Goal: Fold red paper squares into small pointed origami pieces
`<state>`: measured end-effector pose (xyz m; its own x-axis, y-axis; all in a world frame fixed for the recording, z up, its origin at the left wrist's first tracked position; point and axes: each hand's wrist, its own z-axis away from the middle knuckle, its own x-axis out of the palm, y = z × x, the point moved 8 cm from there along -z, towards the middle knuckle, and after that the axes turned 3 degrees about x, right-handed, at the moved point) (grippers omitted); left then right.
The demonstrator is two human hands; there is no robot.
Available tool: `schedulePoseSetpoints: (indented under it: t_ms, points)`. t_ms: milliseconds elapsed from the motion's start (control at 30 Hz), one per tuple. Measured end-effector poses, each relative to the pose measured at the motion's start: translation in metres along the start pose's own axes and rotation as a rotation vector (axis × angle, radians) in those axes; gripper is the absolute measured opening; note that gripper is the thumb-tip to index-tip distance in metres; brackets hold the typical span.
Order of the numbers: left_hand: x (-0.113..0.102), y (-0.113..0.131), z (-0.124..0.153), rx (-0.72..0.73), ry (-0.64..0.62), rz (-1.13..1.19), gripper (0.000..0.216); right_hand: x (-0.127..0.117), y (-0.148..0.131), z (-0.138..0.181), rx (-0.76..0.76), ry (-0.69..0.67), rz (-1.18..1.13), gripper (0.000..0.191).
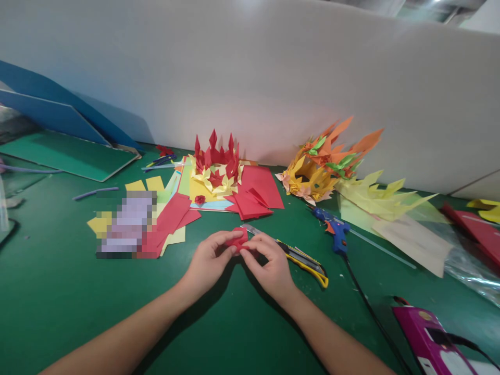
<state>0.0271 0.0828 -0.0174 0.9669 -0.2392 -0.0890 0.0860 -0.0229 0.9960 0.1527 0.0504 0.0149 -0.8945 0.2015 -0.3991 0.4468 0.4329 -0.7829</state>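
A small piece of red paper (pixel 239 238) is pinched between both hands above the green table. My left hand (pixel 209 259) grips its left side with thumb and fingers. On the other side, my right hand (pixel 271 263) pinches the lower right edge; the fingers partly hide the paper. Just behind my right hand lies a yellow-and-black utility knife (pixel 304 260), its blade end reaching toward the paper. Farther back stands a paper crown (pixel 216 166) with red points and pale yellow flowers. Red paper sheets (pixel 252 203) lie in front of it to the right.
A blue glue gun (pixel 332 229) with a cord lies right of the knife. Orange and yellow paper crowns (pixel 316 172) stand by the wall. A pixelated phone-like shape (pixel 127 224) rests on coloured paper at left. A magenta power strip (pixel 429 338) sits at the lower right.
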Motion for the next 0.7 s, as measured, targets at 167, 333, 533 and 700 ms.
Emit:
schedulePoseSetpoints:
  t_ms: [167, 333, 533, 700]
  points:
    - [-0.0016, 0.0005, 0.0009, 0.0, 0.031, 0.004, 0.025, 0.0001, 0.0041, -0.0001, 0.058, 0.014, -0.035, 0.01]
    - [-0.0019, -0.0007, 0.0014, -0.035, 0.034, 0.03, 0.027, -0.0023, 0.0046, -0.0003, 0.072, 0.039, -0.042, 0.012]
    - [-0.0035, 0.005, 0.001, 0.029, 0.048, -0.046, 0.025, -0.0033, 0.0038, -0.0015, 0.074, 0.046, -0.032, 0.01]
    - [-0.0024, 0.006, 0.0017, 0.043, 0.058, -0.031, 0.024, -0.0053, 0.0055, -0.003, 0.114, 0.064, -0.05, 0.008]
